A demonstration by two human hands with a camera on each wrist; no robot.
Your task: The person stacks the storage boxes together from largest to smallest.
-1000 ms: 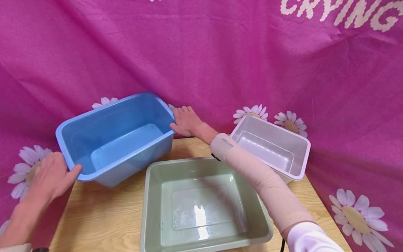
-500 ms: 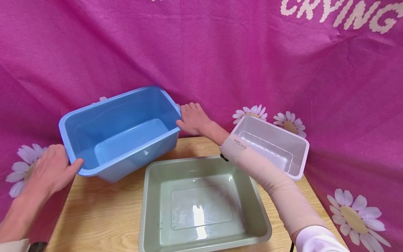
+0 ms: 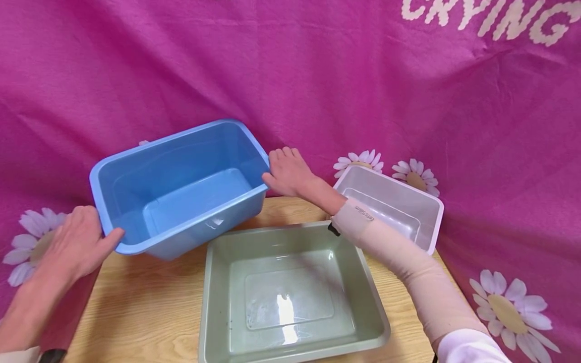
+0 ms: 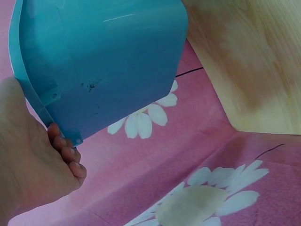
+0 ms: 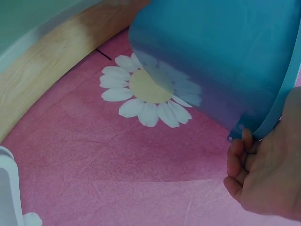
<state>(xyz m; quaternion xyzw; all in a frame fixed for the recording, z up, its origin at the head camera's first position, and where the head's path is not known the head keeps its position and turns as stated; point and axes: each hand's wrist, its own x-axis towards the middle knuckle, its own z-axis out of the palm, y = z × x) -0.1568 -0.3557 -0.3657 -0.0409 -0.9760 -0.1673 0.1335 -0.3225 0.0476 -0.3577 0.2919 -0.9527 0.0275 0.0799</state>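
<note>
A deep blue plastic bin (image 3: 195,227) stands tilted at the back left, its open top facing me. My left hand (image 3: 79,242) grips its left rim, thumb over the edge and fingers curled beneath, as the left wrist view shows on the blue bin (image 4: 103,61). On the opposite end, my right hand (image 3: 290,171) holds the right rim. The right wrist view shows the fingers (image 5: 237,165) of that hand curled under the rim of the blue bin (image 5: 221,56). Whether the bin's base touches the table is hard to tell.
A wide grey-green tub (image 3: 295,343) sits on the wooden table (image 3: 136,302) in front, inside it only glare and specks. A small pale grey bin (image 3: 386,201) stands at the back right, partly behind my right forearm. A magenta cloth (image 3: 295,75) with daisies hangs behind.
The blue bin has shifted to the right and slightly up, with both hands keeping their hold on its rim. The grey-green tub and small grey bin stay where they were.
</note>
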